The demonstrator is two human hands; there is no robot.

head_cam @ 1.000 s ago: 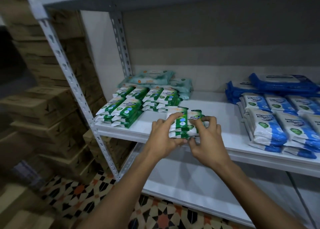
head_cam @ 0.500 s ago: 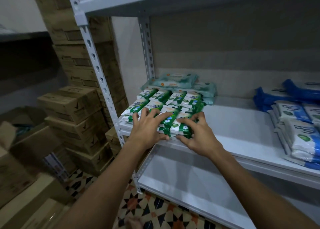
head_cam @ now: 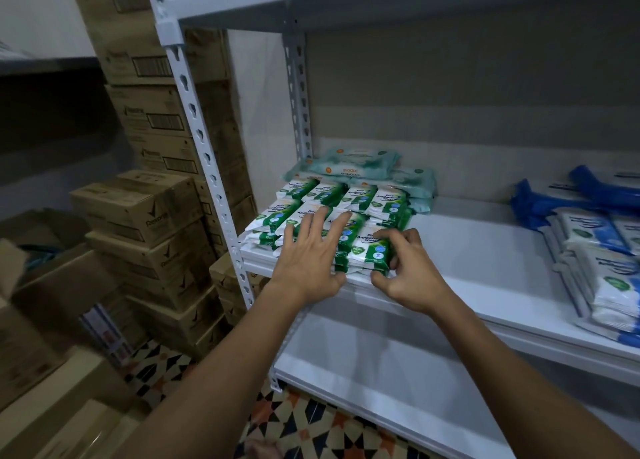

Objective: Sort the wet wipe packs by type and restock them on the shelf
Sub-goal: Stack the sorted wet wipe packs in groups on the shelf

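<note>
Head view: both hands at frame centre.
Right hand point(head_cam: 403, 271): grip curled round the front green pack point(head_cam: 372, 249).
Left hand point(head_cam: 311, 250): grip wide, fingers flat on the neighbouring green packs point(head_cam: 277, 216).
Shelf point(head_cam: 485, 271): green packs at its left end; teal packs point(head_cam: 360, 162) behind; blue packs point(head_cam: 602, 247) at right frame edge.
Boxes point(head_cam: 145, 209): stacked left of frame.
</note>
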